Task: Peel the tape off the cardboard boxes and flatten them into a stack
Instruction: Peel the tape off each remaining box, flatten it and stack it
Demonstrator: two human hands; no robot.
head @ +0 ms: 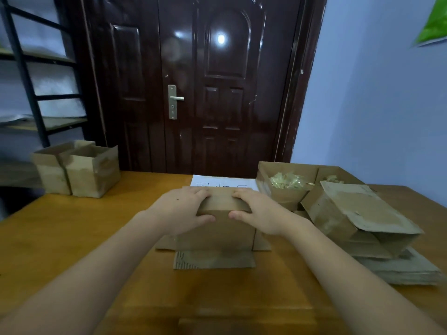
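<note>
A brown cardboard box (217, 234) stands in the middle of the wooden table (72, 238) with its bottom flaps splayed flat around it. My left hand (180, 210) grips its top left corner, fingers over the top and thumb on the near face. My right hand (260, 211) grips the top right corner the same way. To the right, a box (350, 213) lies tipped on its side on a stack of flattened boxes (406, 269). Two upright open boxes (79, 170) stand at the table's far left corner.
An open box (285, 182) holding peeled tape scraps sits at the back right, beside another open box. A white sheet with writing (217, 182) lies behind the held box. A dark door, a metal shelf rack on the left and a blue wall surround the table.
</note>
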